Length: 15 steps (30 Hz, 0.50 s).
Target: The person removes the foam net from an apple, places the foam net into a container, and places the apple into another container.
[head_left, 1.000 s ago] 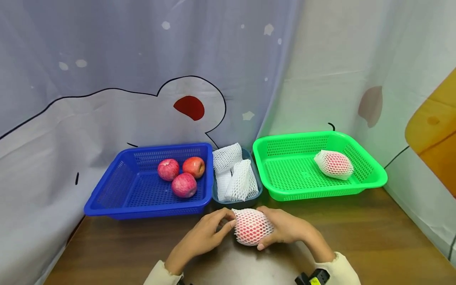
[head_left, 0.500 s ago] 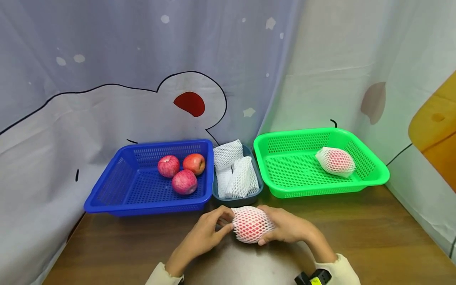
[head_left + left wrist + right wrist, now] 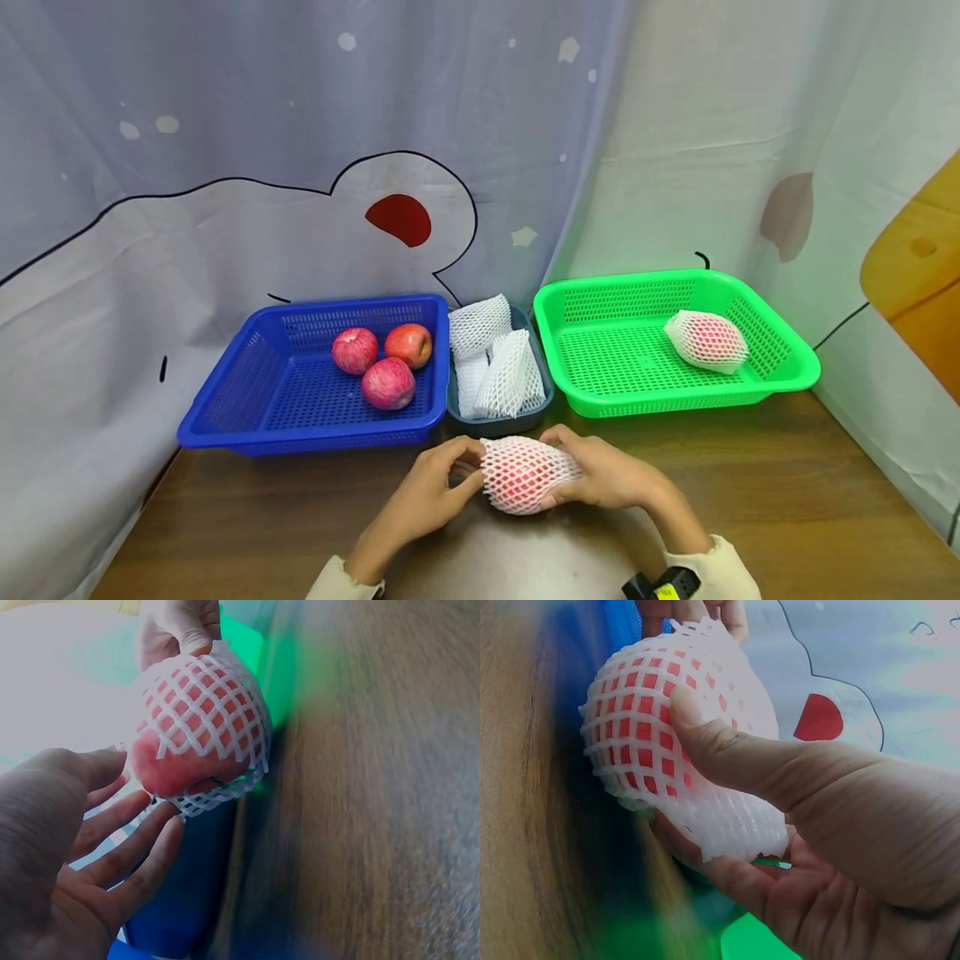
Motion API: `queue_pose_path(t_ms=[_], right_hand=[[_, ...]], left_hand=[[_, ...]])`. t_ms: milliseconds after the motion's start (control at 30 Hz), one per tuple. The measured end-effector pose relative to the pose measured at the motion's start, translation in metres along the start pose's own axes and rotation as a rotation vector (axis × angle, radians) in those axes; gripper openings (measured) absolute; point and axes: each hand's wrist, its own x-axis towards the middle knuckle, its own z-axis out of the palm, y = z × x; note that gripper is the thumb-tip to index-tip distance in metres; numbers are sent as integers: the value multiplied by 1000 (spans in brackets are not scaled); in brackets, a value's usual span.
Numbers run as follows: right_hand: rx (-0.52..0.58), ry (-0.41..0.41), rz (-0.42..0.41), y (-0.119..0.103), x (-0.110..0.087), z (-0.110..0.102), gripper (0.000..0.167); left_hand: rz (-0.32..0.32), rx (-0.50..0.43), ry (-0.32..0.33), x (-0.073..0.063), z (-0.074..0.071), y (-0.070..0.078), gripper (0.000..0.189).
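In the head view, a red apple in a white foam net (image 3: pixel 519 473) is held between both hands above the front of the table. My right hand (image 3: pixel 613 475) grips it from the right, with the thumb (image 3: pixel 731 754) pressed on the net and the other fingers beneath. The net's gathered tail sticks out by the right palm. At the opposite end, my left hand (image 3: pixel 433 487) holds the net's open rim, its thumb and fingertips at the edge. The left wrist view shows the bare end of the apple (image 3: pixel 161 769) showing through that opening.
Behind the left hand stands a blue basket (image 3: pixel 225 417) with three bare apples (image 3: pixel 387 384). A small dark tub (image 3: pixel 540 408) beside it holds several folded foam nets (image 3: pixel 506 375). At right, a green basket (image 3: pixel 600 358) contains one netted apple (image 3: pixel 708 342). A curtain (image 3: pixel 300 125) hangs behind.
The netted apple has shifted slightly left, and more of the net's tail now shows near my right hand. Right fingers have slid back a little toward that tail. The baskets' contents look unchanged.
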Motion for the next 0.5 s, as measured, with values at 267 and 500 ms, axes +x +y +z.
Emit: queue_pose_path(t_ms=[267, 500], right_hand=[[58, 3, -7, 1, 3, 0, 58], [47, 31, 1, 2, 2, 0, 55]], left_hand=[[-18, -9, -45, 0, -4, -2, 24], [-28, -54, -112, 0, -4, 1, 33]])
